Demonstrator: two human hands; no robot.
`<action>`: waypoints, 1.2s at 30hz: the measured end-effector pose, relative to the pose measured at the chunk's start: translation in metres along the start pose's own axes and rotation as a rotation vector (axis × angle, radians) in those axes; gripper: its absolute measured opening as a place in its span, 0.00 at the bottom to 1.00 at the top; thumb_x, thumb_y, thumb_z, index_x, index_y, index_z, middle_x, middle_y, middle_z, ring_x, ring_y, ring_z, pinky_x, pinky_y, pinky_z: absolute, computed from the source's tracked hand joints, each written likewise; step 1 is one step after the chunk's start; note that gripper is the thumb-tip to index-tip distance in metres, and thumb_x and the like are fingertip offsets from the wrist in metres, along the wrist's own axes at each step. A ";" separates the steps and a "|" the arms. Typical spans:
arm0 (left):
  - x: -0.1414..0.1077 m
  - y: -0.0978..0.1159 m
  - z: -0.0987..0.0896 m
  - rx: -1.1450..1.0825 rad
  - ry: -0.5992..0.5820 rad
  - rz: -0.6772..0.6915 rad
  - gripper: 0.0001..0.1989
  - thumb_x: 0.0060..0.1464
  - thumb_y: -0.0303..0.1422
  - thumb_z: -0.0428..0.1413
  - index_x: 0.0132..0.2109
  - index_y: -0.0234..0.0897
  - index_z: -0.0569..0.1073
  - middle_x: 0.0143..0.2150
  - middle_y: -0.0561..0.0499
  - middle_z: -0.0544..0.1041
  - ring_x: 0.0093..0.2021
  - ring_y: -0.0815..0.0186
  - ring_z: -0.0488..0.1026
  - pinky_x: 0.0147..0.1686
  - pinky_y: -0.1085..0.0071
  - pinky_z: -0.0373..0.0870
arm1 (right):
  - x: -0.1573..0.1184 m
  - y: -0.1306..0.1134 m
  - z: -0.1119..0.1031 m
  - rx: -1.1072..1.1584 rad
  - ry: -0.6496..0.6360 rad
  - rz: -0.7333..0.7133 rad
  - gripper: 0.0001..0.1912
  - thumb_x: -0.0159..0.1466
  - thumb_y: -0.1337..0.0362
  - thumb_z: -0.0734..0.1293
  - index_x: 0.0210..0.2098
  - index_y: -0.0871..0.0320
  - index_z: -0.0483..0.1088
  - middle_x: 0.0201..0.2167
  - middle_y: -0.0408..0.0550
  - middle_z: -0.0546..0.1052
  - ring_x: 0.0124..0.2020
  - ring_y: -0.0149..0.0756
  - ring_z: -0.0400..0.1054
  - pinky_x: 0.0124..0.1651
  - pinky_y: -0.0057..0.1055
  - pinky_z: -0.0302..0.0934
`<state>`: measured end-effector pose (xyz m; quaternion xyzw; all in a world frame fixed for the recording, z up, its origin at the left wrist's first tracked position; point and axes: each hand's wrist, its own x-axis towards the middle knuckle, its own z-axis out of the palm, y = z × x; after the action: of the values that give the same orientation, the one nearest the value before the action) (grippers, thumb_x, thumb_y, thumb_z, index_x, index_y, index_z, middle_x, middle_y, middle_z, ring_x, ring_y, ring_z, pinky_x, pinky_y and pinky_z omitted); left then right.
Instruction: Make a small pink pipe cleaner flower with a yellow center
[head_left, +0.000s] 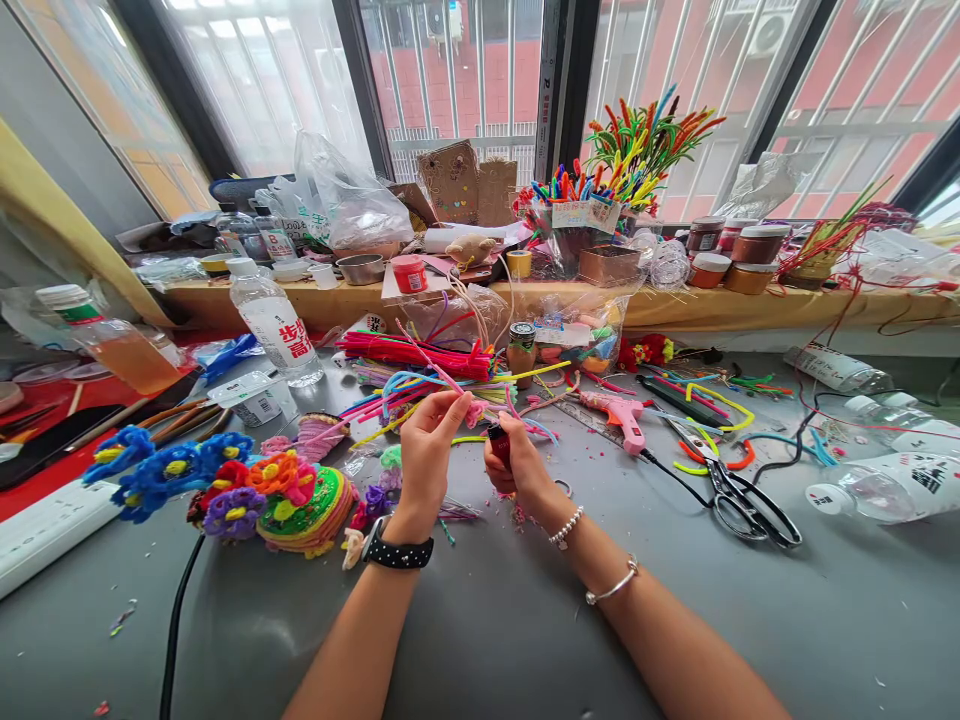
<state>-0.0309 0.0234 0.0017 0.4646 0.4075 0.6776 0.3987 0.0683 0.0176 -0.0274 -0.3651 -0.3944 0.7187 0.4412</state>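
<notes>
Between the fingertips of my left hand [429,445] is a pink pipe cleaner [442,372], its long stem slanting up to the left and its near end curled into a small loop. My right hand [521,462] is closed around a dark red lighter [498,444], thumb at its top. The lighter sits just right of the curled end, apart from it; I cannot make out a flame. Behind both hands lies a bundle of red pipe cleaners [420,352] with loose coloured ones around it. Left of my left hand stands a green round piece [311,510] with fuzzy flowers [234,512].
To the right lie a pink glue gun [615,412], scissors [739,490] and several water bottles [885,490]. A bottle [274,320] stands at the back left. A black cable [178,620] crosses the left side. Jars and pipe-cleaner bunches line the sill [337,305].
</notes>
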 end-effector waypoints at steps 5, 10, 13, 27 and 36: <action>0.000 -0.001 0.000 0.003 -0.009 0.000 0.07 0.39 0.33 0.59 0.29 0.35 0.72 0.25 0.55 0.72 0.28 0.73 0.67 0.31 0.76 0.63 | 0.001 0.001 0.000 -0.016 0.005 -0.018 0.27 0.57 0.50 0.47 0.08 0.57 0.48 0.04 0.33 0.46 0.07 0.20 0.34 0.11 0.22 0.29; 0.000 0.000 0.000 0.007 -0.013 0.001 0.07 0.40 0.33 0.59 0.28 0.35 0.72 0.25 0.56 0.72 0.27 0.73 0.67 0.31 0.76 0.62 | 0.000 0.001 0.000 -0.019 0.008 -0.027 0.27 0.58 0.50 0.47 0.08 0.57 0.48 0.04 0.33 0.46 0.08 0.20 0.33 0.11 0.22 0.29; 0.000 0.001 0.001 0.010 -0.004 0.001 0.07 0.39 0.33 0.59 0.28 0.35 0.72 0.24 0.56 0.71 0.26 0.73 0.66 0.30 0.76 0.62 | 0.000 0.002 0.000 -0.025 0.006 -0.028 0.27 0.58 0.50 0.47 0.08 0.57 0.48 0.04 0.33 0.45 0.08 0.20 0.33 0.11 0.22 0.28; 0.000 0.000 0.001 0.003 0.006 0.004 0.06 0.39 0.33 0.59 0.27 0.35 0.72 0.23 0.57 0.70 0.26 0.74 0.65 0.29 0.77 0.61 | 0.002 0.006 -0.001 -0.030 -0.007 -0.026 0.28 0.58 0.49 0.47 0.08 0.57 0.49 0.05 0.34 0.46 0.07 0.20 0.35 0.11 0.22 0.29; 0.000 0.001 0.001 -0.017 0.002 -0.012 0.06 0.39 0.33 0.59 0.27 0.35 0.72 0.23 0.57 0.71 0.26 0.74 0.65 0.30 0.77 0.62 | 0.002 0.007 -0.002 -0.043 0.007 -0.042 0.28 0.59 0.49 0.47 0.08 0.57 0.49 0.05 0.34 0.46 0.07 0.20 0.36 0.11 0.22 0.30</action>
<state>-0.0299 0.0229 0.0025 0.4579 0.4048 0.6793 0.4063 0.0673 0.0177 -0.0346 -0.3683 -0.4158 0.6994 0.4497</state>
